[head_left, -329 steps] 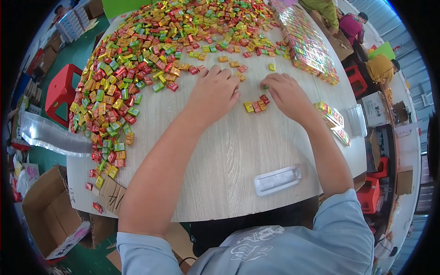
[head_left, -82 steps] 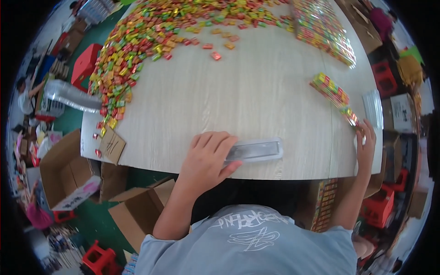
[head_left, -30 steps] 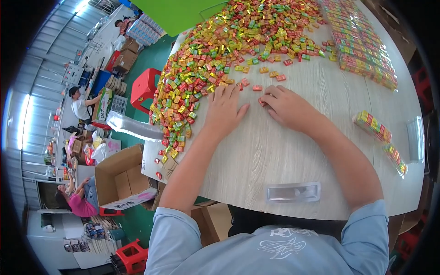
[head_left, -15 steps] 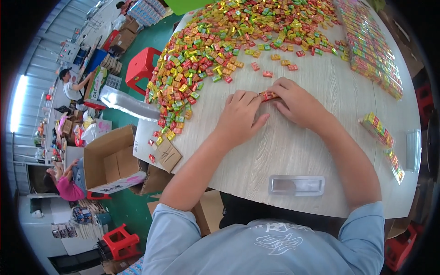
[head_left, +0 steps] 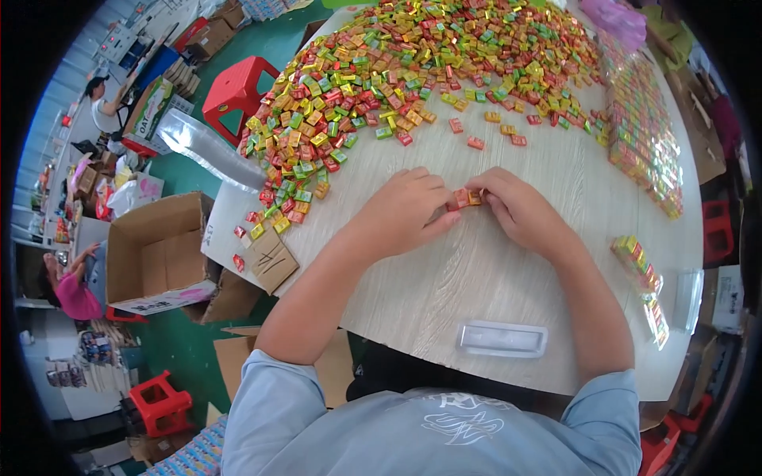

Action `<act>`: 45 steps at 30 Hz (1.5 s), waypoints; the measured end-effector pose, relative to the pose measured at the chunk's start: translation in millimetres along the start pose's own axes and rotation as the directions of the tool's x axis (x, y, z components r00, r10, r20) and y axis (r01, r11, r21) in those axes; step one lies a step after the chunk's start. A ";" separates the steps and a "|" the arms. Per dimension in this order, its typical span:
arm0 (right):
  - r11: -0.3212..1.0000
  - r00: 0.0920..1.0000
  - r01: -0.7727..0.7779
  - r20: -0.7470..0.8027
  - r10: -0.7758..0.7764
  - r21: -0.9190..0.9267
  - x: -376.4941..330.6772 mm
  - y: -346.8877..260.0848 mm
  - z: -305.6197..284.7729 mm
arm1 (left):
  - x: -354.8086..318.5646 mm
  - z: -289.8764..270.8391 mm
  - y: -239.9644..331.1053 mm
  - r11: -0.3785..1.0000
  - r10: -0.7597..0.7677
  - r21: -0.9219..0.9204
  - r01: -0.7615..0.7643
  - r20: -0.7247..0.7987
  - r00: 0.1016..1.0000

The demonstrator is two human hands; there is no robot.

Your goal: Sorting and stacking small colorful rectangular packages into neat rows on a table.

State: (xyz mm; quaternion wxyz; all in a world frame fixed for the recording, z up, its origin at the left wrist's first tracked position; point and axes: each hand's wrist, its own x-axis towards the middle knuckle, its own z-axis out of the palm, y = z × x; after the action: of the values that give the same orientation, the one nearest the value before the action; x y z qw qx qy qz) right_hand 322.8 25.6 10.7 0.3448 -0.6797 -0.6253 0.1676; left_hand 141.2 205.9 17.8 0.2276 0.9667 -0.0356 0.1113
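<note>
A short row of small wrapped candies [head_left: 464, 198], red and orange, spans the gap between my hands above the pale wood-grain table [head_left: 397, 293]. My left hand [head_left: 406, 209] pinches its left end, thumb toward me. At the right end, the thumb and fingers of my right hand [head_left: 517, 208] close on it. Just beyond my hands lie a few loose red and yellow candies [head_left: 493, 117]. Nearer my body rests a clear plastic tray [head_left: 502, 339]. On the right sit two wrapped candy packs, one [head_left: 635, 260] beyond the other [head_left: 656, 319].
A large heap of wrapped candies [head_left: 381, 63] covers the far table. Packed candy rows [head_left: 644, 143] are laid side by side at far right. A cardboard piece [head_left: 271, 260] lies by the left edge, near an open carton [head_left: 159, 258] and red stool [head_left: 236, 89]. Two people are farther left.
The view has shifted, so the table sits lower in the picture. My right fingers have opened up around the candy row, and more of its top shows. Both hands still hold it.
</note>
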 end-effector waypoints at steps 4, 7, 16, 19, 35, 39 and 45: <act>0.998 0.999 -0.047 -0.012 0.047 -0.040 0.3 -6.4 -6.4 | -1.5 -4.7 -5.3 0.997 0.031 -0.066 -0.038 -0.107 0.994; 0.993 0.994 -0.053 -0.102 0.042 -0.109 12.0 -5.5 -12.9 | -4.4 -8.7 -16.1 0.995 -0.009 -0.102 -0.005 -0.130 0.991; 0.907 0.987 -0.060 -0.162 -0.009 -0.418 130.8 39.7 -35.0 | -4.2 2.7 -37.7 0.997 0.022 -0.073 -0.032 -0.130 0.991; 0.830 0.990 0.014 -0.106 -0.088 -0.558 159.0 63.8 -31.4 | 0.0 5.0 -38.6 0.995 0.026 -0.097 -0.039 -0.127 0.992; 0.859 0.981 -0.038 -0.182 -0.065 -0.510 156.1 66.0 -36.7 | -1.8 1.5 -38.4 0.992 -0.032 -0.122 0.028 -0.034 0.999; 0.814 0.903 -0.367 -0.383 0.196 -0.450 141.2 72.4 -45.5 | -1.4 3.5 -37.3 0.992 -0.023 -0.125 0.019 -0.036 0.999; 0.781 0.906 -0.392 -0.354 0.235 -0.486 143.2 71.4 -27.6 | -2.2 2.6 -37.9 0.993 -0.034 -0.114 0.032 -0.015 0.999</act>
State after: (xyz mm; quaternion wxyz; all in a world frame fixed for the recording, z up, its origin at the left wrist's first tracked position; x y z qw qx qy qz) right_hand 416.7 158.1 10.9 0.1863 -0.8610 -0.4698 -0.0579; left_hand 144.1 238.6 -1.4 0.2843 0.9517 -0.0238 0.1136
